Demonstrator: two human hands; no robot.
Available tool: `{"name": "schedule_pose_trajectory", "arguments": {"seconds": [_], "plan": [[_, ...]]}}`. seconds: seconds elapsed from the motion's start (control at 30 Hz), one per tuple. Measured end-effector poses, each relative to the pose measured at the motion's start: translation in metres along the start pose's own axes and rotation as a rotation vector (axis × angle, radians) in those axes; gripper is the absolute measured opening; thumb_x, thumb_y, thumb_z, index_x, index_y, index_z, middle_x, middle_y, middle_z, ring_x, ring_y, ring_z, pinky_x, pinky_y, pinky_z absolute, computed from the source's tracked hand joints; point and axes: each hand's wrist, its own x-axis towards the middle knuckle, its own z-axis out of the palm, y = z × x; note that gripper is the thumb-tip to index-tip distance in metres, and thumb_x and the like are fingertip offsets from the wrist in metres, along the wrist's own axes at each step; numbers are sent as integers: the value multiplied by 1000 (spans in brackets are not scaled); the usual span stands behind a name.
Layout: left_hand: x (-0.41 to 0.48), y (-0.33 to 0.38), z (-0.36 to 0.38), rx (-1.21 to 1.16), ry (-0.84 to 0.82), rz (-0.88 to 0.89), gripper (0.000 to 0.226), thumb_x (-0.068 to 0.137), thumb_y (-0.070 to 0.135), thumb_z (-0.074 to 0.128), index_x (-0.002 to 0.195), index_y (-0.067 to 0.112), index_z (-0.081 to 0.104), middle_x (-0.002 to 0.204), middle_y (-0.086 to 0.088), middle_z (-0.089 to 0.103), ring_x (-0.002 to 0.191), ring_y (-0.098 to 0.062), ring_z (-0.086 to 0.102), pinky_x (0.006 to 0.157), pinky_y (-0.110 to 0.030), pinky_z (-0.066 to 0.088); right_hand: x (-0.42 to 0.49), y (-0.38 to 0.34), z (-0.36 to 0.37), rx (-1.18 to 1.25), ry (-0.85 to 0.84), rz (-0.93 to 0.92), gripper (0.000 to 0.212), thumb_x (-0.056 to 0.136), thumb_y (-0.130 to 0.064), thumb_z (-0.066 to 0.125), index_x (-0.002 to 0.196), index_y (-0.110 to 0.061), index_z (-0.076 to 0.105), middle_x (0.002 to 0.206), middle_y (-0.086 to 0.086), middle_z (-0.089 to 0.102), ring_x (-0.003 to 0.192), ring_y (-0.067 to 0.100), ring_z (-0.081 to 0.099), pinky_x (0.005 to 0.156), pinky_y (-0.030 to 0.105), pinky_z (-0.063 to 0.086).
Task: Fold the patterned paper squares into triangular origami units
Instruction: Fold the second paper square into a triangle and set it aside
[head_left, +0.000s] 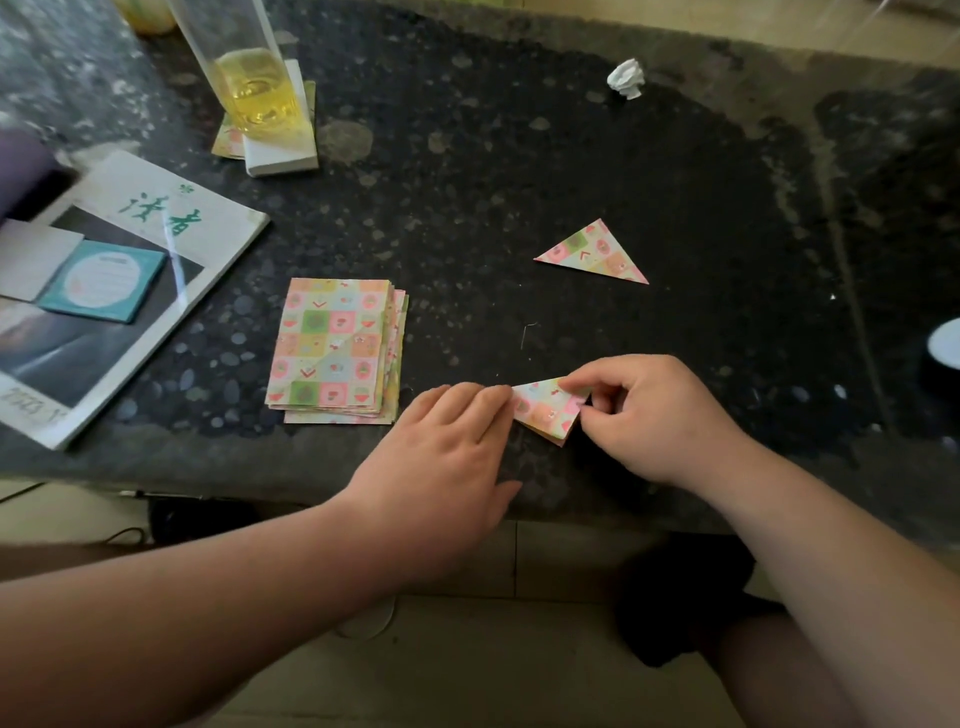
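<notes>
- Three flat things are lying at the 9 o'clock side of the dark speckled tabletop (519, 156): a magazine (171, 244) with green lettering, and on its cover a grey card (36, 265) and a teal notepad (104, 280), just beside each other.
- At 11 o'clock a tall clear glass (254, 88) holding yellow liquid is standing on a white block (283, 153), and a patterned sheet (227, 139) is peeking out from under the block's left side.
- At 10 o'clock from the left hand, a stack of patterned paper squares (335, 348) is sitting slightly fanned, with lower sheets showing along its right and bottom edges.
- The left hand (447, 441) is lying palm down with fingers straight and together, its fingertips pressing the 9 o'clock corner of a small patterned triangle (548, 410).
- That triangle is resting on the tabletop between the two hands, near the front edge, with one point aiming toward 5 o'clock.
- The right hand (649, 415) is pinching the triangle's 3 o'clock corner between curled thumb and forefinger.
- At 1 o'clock from the hands, well apart from them, a second patterned triangle (597, 254) is lying flat and alone.
- Far back, at 12 o'clock from it, a crumpled white paper ball (627, 78) is sitting.
- At the 3 o'clock edge of the view a dark round object (943, 358) with a pale top is showing only in part; I cannot tell what it is.
</notes>
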Motion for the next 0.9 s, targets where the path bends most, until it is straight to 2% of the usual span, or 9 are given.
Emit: {"name": "schedule_pose_trajectory", "arguments": {"seconds": [0.1, 0.17, 0.33, 0.47, 0.63, 0.9], "plan": [[-1, 3, 1, 12, -52, 20, 82, 92, 63, 36, 149, 6, 47, 151, -11, 47, 137, -29, 46, 117, -47, 37, 1, 1, -5, -6, -48, 34, 40, 91, -12, 65, 118, -39, 75, 87, -18, 68, 62, 3, 61, 52, 11, 41], [-3, 8, 2, 20, -81, 30, 83, 91, 68, 39, 153, 14, 43, 156, -14, 42, 142, -32, 42, 118, -51, 36, 1, 0, -7, -15, -66, 53, 42, 91, -11, 63, 119, -40, 74, 85, -14, 69, 58, 0, 60, 49, 13, 41], [-2, 18, 3, 69, -102, 3, 84, 89, 75, 37, 156, 24, 36, 161, -17, 34, 147, -35, 33, 119, -54, 28, 1, -3, -7, -29, -75, 62, 38, 93, -15, 64, 122, -39, 72, 89, -15, 69, 65, 4, 63, 53, 14, 43], [-5, 22, 5, 48, -82, -9, 88, 88, 75, 33, 153, 17, 44, 158, -17, 39, 146, -36, 36, 116, -59, 34, 3, -1, -6, 24, -42, 92, 38, 93, -19, 70, 126, -36, 69, 80, -11, 67, 63, -3, 61, 55, 16, 43], [-7, 26, 11, 52, -76, 22, 95, 89, 75, 32, 157, 8, 33, 164, -18, 28, 153, -33, 24, 119, -59, 29, 9, 1, -8, 61, 3, 147, 37, 93, -14, 68, 125, -34, 68, 78, -9, 69, 68, 7, 65, 59, 18, 47], [0, 32, 9, 60, -64, 87, 101, 91, 75, 33, 153, -5, 34, 162, -25, 26, 153, -38, 20, 122, -53, 26, 14, -2, -11, 78, 47, 233, 20, 92, -21, 75, 104, -31, 63, 70, -5, 72, 54, 3, 67, 57, 25, 52]]}}
